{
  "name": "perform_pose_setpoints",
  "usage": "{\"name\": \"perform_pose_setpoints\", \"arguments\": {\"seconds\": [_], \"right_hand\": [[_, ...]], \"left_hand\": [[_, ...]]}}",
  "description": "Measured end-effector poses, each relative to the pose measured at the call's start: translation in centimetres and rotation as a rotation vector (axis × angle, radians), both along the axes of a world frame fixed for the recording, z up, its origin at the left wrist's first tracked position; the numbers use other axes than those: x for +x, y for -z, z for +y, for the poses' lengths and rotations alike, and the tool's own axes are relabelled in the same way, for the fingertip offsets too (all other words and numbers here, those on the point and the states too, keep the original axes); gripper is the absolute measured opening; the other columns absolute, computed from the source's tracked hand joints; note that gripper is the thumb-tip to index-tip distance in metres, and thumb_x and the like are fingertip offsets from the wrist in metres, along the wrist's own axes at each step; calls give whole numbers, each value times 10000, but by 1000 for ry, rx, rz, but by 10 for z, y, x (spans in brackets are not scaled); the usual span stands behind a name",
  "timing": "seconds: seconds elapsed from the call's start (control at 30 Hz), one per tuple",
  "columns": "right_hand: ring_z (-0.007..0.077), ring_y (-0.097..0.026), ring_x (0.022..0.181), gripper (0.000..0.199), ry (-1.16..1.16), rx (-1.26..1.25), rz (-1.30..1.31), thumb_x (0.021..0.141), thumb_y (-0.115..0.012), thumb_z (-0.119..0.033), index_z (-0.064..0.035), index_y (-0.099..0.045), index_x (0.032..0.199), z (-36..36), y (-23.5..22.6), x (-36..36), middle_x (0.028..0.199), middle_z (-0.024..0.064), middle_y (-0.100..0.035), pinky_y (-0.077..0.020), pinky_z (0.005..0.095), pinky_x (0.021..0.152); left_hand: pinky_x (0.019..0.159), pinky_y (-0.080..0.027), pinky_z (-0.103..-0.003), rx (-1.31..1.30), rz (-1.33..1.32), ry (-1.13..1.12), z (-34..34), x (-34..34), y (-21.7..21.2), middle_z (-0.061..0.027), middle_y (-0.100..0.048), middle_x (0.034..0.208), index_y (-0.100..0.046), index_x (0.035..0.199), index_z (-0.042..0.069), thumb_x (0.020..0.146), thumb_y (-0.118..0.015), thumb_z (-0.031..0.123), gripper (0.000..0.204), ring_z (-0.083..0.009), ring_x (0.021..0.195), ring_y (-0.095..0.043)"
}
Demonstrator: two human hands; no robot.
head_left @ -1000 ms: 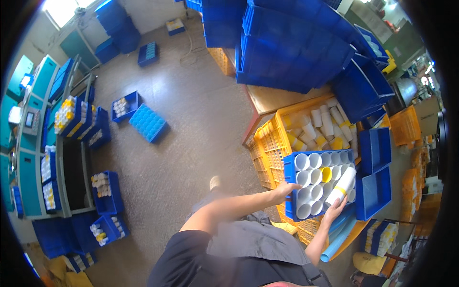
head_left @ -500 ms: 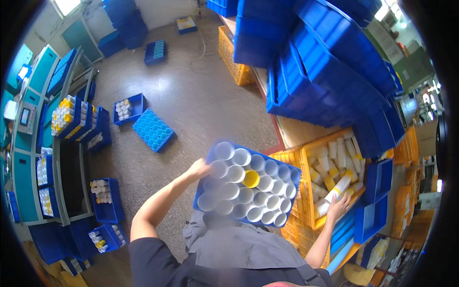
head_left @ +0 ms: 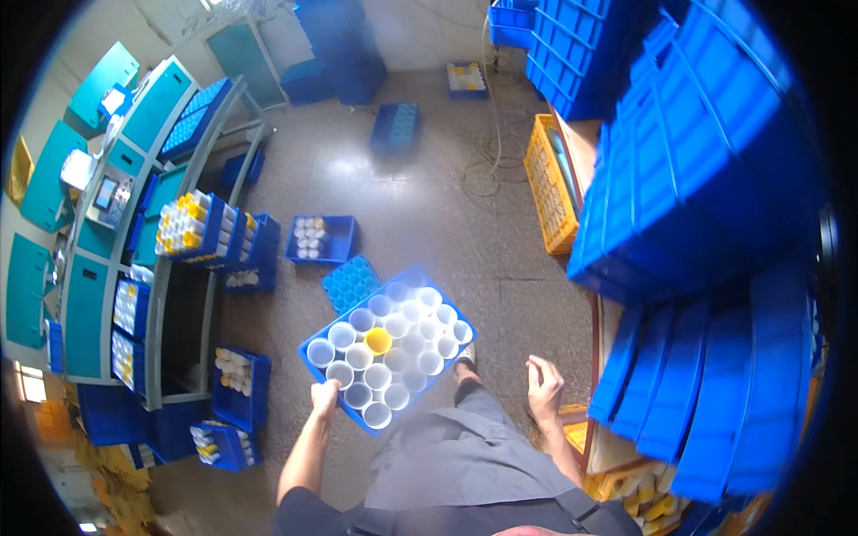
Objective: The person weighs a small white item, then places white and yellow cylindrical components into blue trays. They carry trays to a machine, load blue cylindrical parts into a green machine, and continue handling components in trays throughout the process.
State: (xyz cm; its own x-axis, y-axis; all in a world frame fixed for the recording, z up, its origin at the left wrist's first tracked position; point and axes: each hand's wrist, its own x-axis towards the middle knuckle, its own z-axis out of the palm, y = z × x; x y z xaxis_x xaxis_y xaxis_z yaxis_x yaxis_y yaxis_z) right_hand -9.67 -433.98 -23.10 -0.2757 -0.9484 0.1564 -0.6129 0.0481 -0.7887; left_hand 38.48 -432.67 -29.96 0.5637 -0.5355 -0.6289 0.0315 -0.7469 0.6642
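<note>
My left hand (head_left: 323, 395) grips the near edge of a blue tray (head_left: 312, 341) and holds it out in front of me above the floor. The tray is packed with several white tubes standing upright, and one yellow tube (head_left: 378, 339) sits among them. My right hand (head_left: 543, 387) hangs free beside my hip with its fingers apart and nothing in it. It is close to the edge of a yellow crate (head_left: 572, 427) at my right.
A teal machine (head_left: 107, 259) runs along the left with blue trays of tubes (head_left: 192, 228) on it. More blue trays (head_left: 319, 238) lie on the concrete floor. Tall stacks of blue bins (head_left: 697, 196) fill the right side, with a yellow crate (head_left: 550, 192) beside them.
I have turned away from the yellow crates toward the open floor and machine. The tray has swung to my front on my left hand. My right hand no longer holds a tube.
</note>
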Motion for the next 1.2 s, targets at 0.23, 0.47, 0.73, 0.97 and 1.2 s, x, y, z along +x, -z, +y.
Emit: {"name": "perform_pose_setpoints", "arguments": {"seconds": [0.23,0.47,0.73,0.97,1.2], "right_hand": [[240,-734,886,167,-144,-196,-18,953,-648,-89,4,-705,1079,-321,-33,13,977,148,-745,-563,324,797],[265,-732,939,185,-220,-52,-105,935,-679,-136,-24,-725,1075,-585,-26,62,1037,158,-744,-560,350,822],[193,-648,1007,258,-191,-147,31,1022,-597,-193,-15,-653,1200,-898,-22,-4,1100,102,-692,-510,334,929],[237,-648,1103,462,95,-202,1,1006,-627,-360,-40,-576,1335,-1301,-5,-171,1253,131,-652,-543,336,884],[322,-711,808,481,641,-83,660,933,-678,-468,-66,-687,1197,-1606,-19,-295,901,144,-723,-576,431,704]], "left_hand": [[694,-581,-488,-34,414,-639,-48,46,23,-178,-655,1113,-574,1227,-36,809,-598,5,421,-323,912,-696],[880,-491,-657,-12,444,-1012,-172,78,94,-181,-624,1248,-561,1341,31,824,-652,77,527,-375,1088,-656],[842,-529,-614,-306,450,-1322,-505,110,92,-205,-656,1173,-600,1271,-35,788,-690,85,506,-359,1029,-682],[817,-532,-401,74,3,-852,-750,80,85,-261,-725,1027,-700,973,-135,699,-754,188,426,-294,957,-699],[875,-542,-437,430,-307,-568,-941,16,3,-284,-726,997,-746,898,-57,702,-685,271,387,-387,1010,-709]]}}
